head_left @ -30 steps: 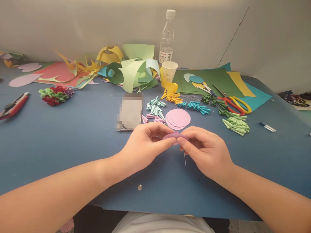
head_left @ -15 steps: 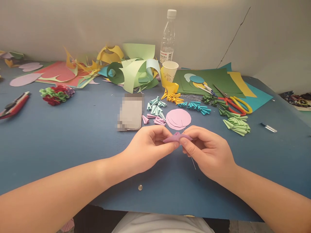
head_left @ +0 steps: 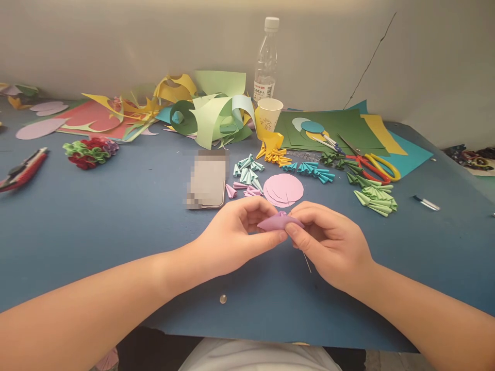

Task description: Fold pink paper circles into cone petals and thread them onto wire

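Between my two hands is a folded purple paper piece (head_left: 275,223), pinched into a pointed, boat-like shape with a small curl at its top. My left hand (head_left: 240,232) closes on its left side, thumb below and fingers behind. My right hand (head_left: 332,239) pinches the right side. A thin metal wire (head_left: 307,263) passes through the right hand, one end sticking up above the fingers and the other slanting down below. Just beyond my hands lies a stack of pink paper circles (head_left: 284,186), beside small pink rolled paper cones (head_left: 232,191).
A phone (head_left: 209,180) lies left of several rolled cones in mint (head_left: 249,170), yellow, blue and green (head_left: 379,198). Scissors (head_left: 373,165) rest on green sheets. A paper cup (head_left: 268,113) and a bottle (head_left: 266,67) stand behind. Paper scraps (head_left: 212,116) and a red-handled tool (head_left: 25,170) lie left.
The purple paper has tilted slightly, showing more of its near face. My left thumb has shifted a little along its lower edge. Both hands keep their hold.
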{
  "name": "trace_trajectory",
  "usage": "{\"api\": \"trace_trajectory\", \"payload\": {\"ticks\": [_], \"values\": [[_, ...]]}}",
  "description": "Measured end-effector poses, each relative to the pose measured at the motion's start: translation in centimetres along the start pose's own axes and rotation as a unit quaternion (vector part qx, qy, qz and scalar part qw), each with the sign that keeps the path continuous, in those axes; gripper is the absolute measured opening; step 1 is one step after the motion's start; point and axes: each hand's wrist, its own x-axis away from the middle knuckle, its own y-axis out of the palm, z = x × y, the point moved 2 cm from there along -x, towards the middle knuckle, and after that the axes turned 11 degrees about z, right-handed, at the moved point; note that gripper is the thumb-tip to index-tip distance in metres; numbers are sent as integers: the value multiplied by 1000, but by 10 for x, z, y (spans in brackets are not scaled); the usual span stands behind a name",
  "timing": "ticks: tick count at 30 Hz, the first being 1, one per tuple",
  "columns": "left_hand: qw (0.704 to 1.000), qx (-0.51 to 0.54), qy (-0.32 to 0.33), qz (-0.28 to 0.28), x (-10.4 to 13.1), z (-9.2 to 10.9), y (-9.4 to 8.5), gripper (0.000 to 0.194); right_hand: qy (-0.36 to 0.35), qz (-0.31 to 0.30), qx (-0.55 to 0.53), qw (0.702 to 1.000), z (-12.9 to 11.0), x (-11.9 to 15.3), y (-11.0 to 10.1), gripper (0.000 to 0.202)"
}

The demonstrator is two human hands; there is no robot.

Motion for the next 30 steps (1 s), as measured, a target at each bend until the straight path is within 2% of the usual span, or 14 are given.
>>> {"api": "trace_trajectory", "payload": {"ticks": [4,8,10,12,15,17,22,27,30], "values": [[1000,5,-25,-17,-3,-1,-1,23,-15,0,26,1000,-1,0,1,11],[999,-17,-27,29,-5,-2,-7,18,-4,77,40,996,-2,-1,-1,14],[999,7,-32,41,-6,-3,-8,21,14,104,22,994,-3,1,-1,13],[997,44,-39,42,-7,-5,-7,25,68,96,-41,992,-3,4,2,11],[996,71,-48,25,-5,-5,-3,24,192,58,-174,964,-3,7,11,35],[996,77,-49,-5,-2,-4,0,23,252,34,-235,938,-4,8,16,46],[991,94,-58,-71,1,0,5,14,324,25,-275,905,-3,4,18,53],[989,100,-61,-89,1,2,5,11,334,12,-233,913,0,5,16,45],[994,85,-42,-61,-1,1,3,11,264,21,-169,949,1,4,11,28]]}}
